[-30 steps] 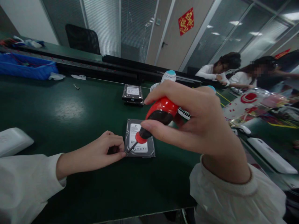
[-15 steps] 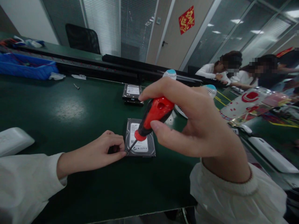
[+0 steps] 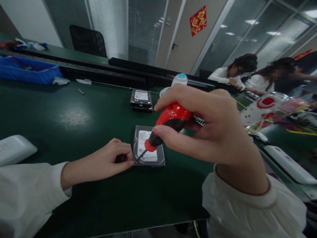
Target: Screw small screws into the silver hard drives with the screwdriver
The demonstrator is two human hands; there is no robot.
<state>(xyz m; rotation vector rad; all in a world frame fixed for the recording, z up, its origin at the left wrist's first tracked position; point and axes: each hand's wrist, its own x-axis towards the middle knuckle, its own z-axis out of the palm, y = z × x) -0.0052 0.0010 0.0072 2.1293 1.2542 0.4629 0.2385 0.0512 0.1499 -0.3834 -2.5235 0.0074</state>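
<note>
A silver hard drive (image 3: 149,148) with a white label lies flat on the green table (image 3: 74,119). My right hand (image 3: 208,129) is closed round the red and black handle of a screwdriver (image 3: 166,126); its tip meets the drive's near left corner. My left hand (image 3: 109,162) rests on the table beside that corner, thumb and fingers pinched together against the drive's left edge at the tip. What the pinch holds is too small to see.
Two more hard drives (image 3: 141,99) are stacked farther back. A white device (image 3: 15,149) lies at the left edge, another white unit (image 3: 287,164) at the right. A blue bin (image 3: 29,71) sits far left. Other people work at the back right (image 3: 237,74).
The screwdriver handle has turned in my right hand, with the fingers shifting their hold. The tip stays at the same corner. My left hand has not moved.
</note>
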